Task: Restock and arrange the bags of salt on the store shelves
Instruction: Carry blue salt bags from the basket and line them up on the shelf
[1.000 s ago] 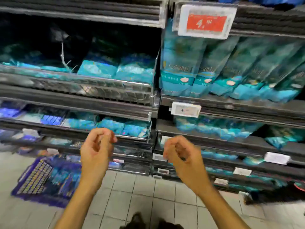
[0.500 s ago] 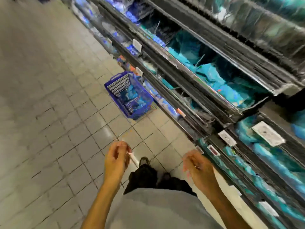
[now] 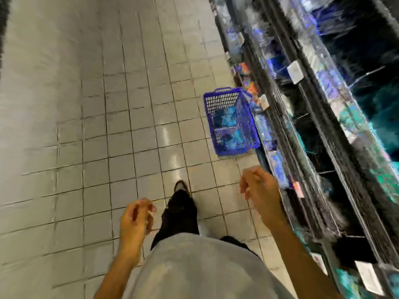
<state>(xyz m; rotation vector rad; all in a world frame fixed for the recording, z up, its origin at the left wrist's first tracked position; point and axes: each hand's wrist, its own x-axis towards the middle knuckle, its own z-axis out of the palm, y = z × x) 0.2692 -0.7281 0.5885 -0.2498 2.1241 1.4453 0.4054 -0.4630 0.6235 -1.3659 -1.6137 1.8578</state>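
No text, number or brand can be read anywhere. White price tags clip to the front edges of the store shelves, but motion blur leaves their faces blank. A lower tag shows only faint grey smudges, possibly print. The blue-green bags in the blue basket carry no legible printing.

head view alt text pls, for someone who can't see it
A person walks down a tiled store aisle toward a blue basket holding teal bags, set on the floor against the shelves on their right. Both the left hand and the right hand are loosely curled and empty; the picture is motion-blurred.
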